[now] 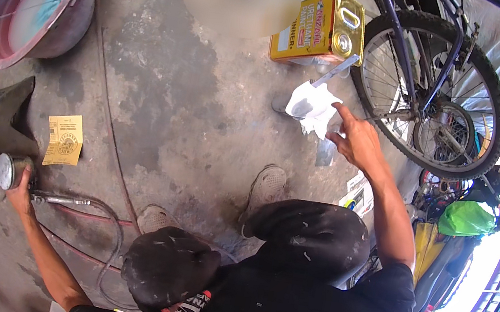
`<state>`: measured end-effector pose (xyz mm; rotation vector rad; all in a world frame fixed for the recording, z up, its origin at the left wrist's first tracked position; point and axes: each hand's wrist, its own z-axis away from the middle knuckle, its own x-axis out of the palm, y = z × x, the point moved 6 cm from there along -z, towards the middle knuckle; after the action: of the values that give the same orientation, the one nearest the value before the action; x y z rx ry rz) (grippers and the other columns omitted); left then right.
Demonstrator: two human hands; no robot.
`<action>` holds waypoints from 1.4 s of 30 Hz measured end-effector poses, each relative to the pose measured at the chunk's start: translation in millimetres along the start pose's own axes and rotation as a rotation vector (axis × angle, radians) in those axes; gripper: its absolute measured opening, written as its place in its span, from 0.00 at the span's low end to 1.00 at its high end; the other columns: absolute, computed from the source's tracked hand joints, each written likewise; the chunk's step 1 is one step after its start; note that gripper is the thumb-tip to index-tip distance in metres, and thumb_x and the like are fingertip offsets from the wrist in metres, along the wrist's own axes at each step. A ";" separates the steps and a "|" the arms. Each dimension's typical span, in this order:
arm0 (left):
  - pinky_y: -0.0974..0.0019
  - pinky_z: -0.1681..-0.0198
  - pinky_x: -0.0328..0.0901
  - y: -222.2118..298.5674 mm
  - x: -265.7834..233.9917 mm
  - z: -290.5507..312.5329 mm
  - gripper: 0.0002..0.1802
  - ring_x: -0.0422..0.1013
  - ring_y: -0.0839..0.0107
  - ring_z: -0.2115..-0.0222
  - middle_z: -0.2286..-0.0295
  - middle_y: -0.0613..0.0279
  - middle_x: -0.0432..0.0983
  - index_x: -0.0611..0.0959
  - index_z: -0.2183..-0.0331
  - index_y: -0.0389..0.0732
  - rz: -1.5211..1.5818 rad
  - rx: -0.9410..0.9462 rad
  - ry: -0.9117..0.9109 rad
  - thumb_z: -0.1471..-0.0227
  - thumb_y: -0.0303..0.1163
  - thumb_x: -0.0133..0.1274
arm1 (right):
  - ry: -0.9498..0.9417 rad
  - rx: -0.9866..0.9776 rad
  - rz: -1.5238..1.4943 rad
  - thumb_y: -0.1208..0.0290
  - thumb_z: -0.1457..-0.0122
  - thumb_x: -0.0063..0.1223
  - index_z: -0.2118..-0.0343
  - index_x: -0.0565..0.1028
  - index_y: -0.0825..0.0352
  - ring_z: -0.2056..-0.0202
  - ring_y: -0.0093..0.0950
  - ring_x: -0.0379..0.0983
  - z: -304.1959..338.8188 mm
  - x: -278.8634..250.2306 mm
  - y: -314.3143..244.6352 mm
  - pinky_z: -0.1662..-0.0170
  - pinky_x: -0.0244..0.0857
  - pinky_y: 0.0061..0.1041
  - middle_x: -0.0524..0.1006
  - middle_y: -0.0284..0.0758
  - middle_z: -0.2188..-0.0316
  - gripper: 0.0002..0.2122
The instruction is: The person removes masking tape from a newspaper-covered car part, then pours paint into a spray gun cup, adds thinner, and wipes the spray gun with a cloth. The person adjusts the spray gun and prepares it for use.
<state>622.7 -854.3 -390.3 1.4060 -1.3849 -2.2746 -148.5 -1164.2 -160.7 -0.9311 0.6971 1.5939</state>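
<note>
My left hand [22, 195], at the far left, is wrapped round what looks like a spray gun with a round, pale-topped cup [6, 172]. A metal fitting [63, 199] and a hose run out from beside that hand. My right hand [359, 142] reaches forward with the index finger stretched out and the thumb apart. Its fingertips are at the edge of a crumpled white cloth or paper [318, 104], which lies over a grey cup [280, 104]. A flat grey stick [337, 70] slants up from the white piece. Whether the fingers touch it I cannot tell.
A yellow square metal can [319, 29] stands beyond the cup, beside a bicycle wheel [431, 94]. A pink basin [72, 24] holds cloudy liquid and a teal cloth. A yellow sandpaper sheet [64, 140] lies near a dark bent panel [5, 120]. Hoses [106, 80] cross the floor.
</note>
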 end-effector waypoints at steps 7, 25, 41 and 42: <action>0.64 0.49 0.70 80.3 -67.5 51.7 0.27 0.76 0.65 0.56 0.53 0.53 0.79 0.80 0.47 0.29 0.087 -0.042 0.042 0.46 0.32 0.66 | 0.239 -0.004 -0.190 0.70 0.47 0.69 0.37 0.68 0.55 0.66 0.39 0.76 -23.1 79.9 54.1 0.62 0.71 0.36 0.76 0.43 0.63 0.33; 0.59 0.43 0.66 527.0 143.9 267.8 0.56 0.71 0.64 0.48 0.51 0.56 0.75 0.71 0.44 0.37 0.008 0.653 -0.609 0.76 0.38 0.80 | 0.760 -0.340 -0.709 0.72 0.56 0.71 0.59 0.75 0.63 0.59 0.47 0.76 -93.9 180.7 78.3 0.60 0.71 0.41 0.73 0.45 0.61 0.20; 0.53 0.48 0.71 480.9 229.8 335.4 0.55 0.75 0.49 0.50 0.51 0.50 0.77 0.71 0.43 0.42 0.001 0.507 -0.636 0.76 0.37 0.78 | 0.771 -0.719 -0.692 0.70 0.56 0.72 0.60 0.75 0.65 0.58 0.50 0.76 -107.2 120.8 -13.9 0.57 0.72 0.42 0.74 0.49 0.58 0.20; 0.53 0.48 0.71 484.8 218.6 334.5 0.54 0.75 0.49 0.50 0.51 0.50 0.77 0.72 0.43 0.41 0.022 0.520 -0.620 0.76 0.37 0.78 | 0.740 -0.785 -0.675 0.69 0.56 0.73 0.60 0.75 0.65 0.57 0.50 0.76 -109.3 106.0 -27.7 0.57 0.72 0.42 0.74 0.49 0.58 0.20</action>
<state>86.1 -1034.5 -117.6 0.7618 -2.2844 -2.5693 -107.7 -1194.8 -306.8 -2.1263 0.1425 0.8562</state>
